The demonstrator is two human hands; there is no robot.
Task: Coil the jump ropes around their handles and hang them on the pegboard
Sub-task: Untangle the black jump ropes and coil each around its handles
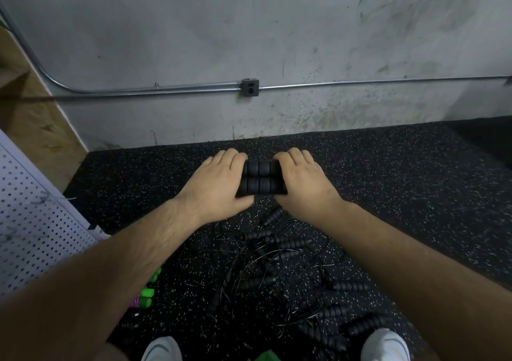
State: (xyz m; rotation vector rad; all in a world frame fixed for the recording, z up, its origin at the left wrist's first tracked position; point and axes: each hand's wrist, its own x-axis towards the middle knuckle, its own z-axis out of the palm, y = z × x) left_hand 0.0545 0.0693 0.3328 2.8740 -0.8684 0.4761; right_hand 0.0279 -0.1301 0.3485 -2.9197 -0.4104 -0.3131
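Two black ribbed jump rope handles [260, 178] lie side by side between my hands, held out in front of me above the floor. My left hand [219, 186] grips their left ends and my right hand [300, 183] grips their right ends. Below them on the floor lies a tangled pile of jump ropes [279, 263] with several black handles and thin cords. The white pegboard [33, 222] stands at the left edge of the view.
A grey concrete wall with a metal conduit and an outlet box [250, 87] faces me. The floor is black speckled rubber [401, 180]. Green and purple handles [145, 295] lie near the pegboard's foot. My white shoes [385, 345] show at the bottom.
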